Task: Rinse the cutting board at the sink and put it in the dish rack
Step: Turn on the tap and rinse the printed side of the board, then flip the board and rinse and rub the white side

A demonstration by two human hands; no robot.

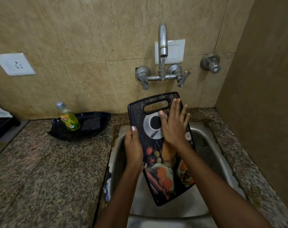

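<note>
Steel sink (210,137) below, we tilt the cutting board (158,162) under the running tap (162,40), left hand (133,145) gripping its edge, right hand (174,125) flat, rubbing

Two bare forearms enter from the bottom edge of the frame, with no sleeves, watches or bracelets on the visible stretch. The slender left hand (133,145), at centre, shows a thumbnail painted in pale, glossy white polish. The right hand (174,124), just right of centre, has long fingers without rings, its thumbnail also light-coloured.
</note>
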